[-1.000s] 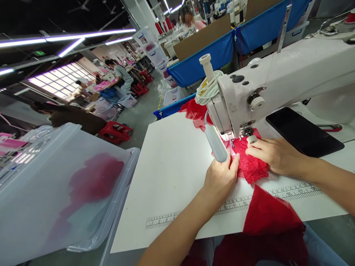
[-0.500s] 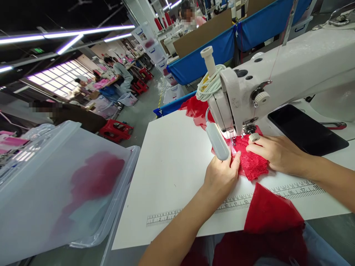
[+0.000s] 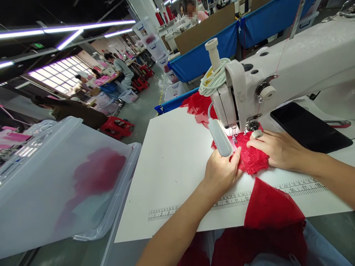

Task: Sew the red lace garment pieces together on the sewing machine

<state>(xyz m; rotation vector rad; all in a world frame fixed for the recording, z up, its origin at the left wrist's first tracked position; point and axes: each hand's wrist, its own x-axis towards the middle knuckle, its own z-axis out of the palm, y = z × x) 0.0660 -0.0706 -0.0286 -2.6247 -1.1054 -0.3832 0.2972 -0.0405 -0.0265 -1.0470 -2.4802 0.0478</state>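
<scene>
A white sewing machine (image 3: 280,74) stands over a white table top (image 3: 177,159). Red lace fabric (image 3: 253,159) lies under its needle and trails off the near edge into my lap. My left hand (image 3: 222,171) sits just left of the needle, fingers curled and pinching the lace edge, beside the machine's small white lamp (image 3: 220,137). My right hand (image 3: 276,149) lies on the lace to the right of the presser foot, fingers pressed down on it.
A printed ruler (image 3: 238,199) runs along the table's near edge. A black tablet (image 3: 309,127) lies right of the machine. A clear plastic bin (image 3: 63,181) with red fabric stands at my left. More red fabric (image 3: 198,105) hangs behind the machine. Other people work at far tables.
The view has drifted slightly; both hands have stayed on the lace by the needle, edging a little toward the machine.
</scene>
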